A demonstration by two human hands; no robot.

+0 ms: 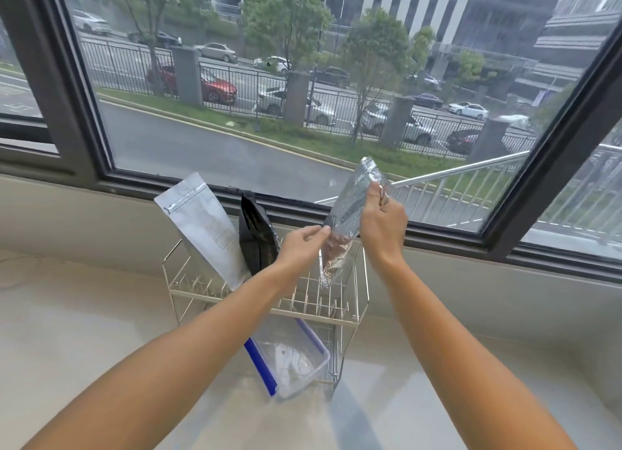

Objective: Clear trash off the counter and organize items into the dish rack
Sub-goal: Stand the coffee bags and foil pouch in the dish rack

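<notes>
Both bare forearms reach forward and up over the pale glossy worktop [84, 321]; the right hand [382, 219] is clenched on the upper part of a crinkled silver foil pouch with brown contents showing in its clear lower part [343, 227], held tilted above the right end of the white wire dish rack [266, 298]; the left hand [304, 244] pinches the pouch's left edge between thumb and fingertips; a tall matte silver zip pouch [202, 227] and a glossy black pouch [257, 239] stand leaning in the rack; a clear plastic container with blue clips [289, 358] sits tilted in the rack's lower tier.
</notes>
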